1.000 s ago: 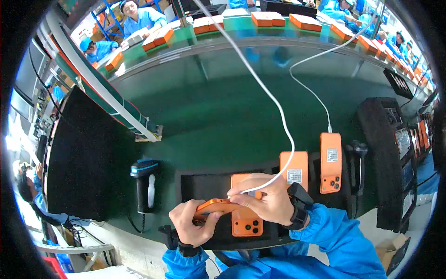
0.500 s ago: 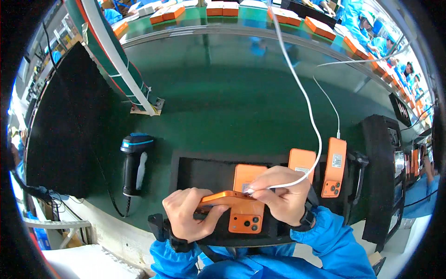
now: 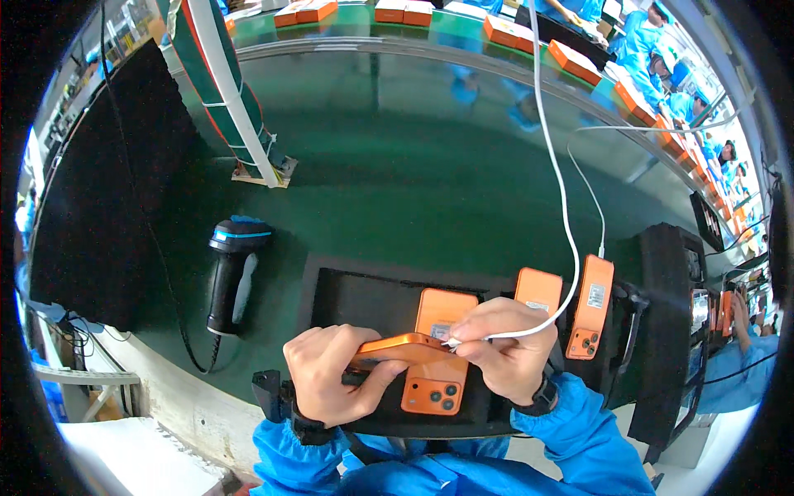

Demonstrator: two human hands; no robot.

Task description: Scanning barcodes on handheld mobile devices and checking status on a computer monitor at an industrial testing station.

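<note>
My left hand [image 3: 331, 376] grips an orange phone [image 3: 395, 350] held edge-on above a black foam tray [image 3: 356, 298]. My right hand [image 3: 504, 351] pinches the plug end of a white cable [image 3: 556, 198] at that phone's right end. Beneath the hands a second orange phone [image 3: 437, 351] lies back-up on the tray, cameras toward me. A third orange phone [image 3: 538, 289] lies to its right. A further orange phone [image 3: 589, 306] stands at the right with another white cable plugged into its top.
A black handheld scanner [image 3: 230, 277] with a blue band lies on the green table to the left. A large black panel [image 3: 99, 190] stands at the far left, black foam [image 3: 670, 331] at the right. Orange phones ride a conveyor [image 3: 513, 33] at the back, with workers in blue beyond.
The view has tilted down and shifted right. Both hands stay at the held phone, the right hand keeping the cable plug at its end.
</note>
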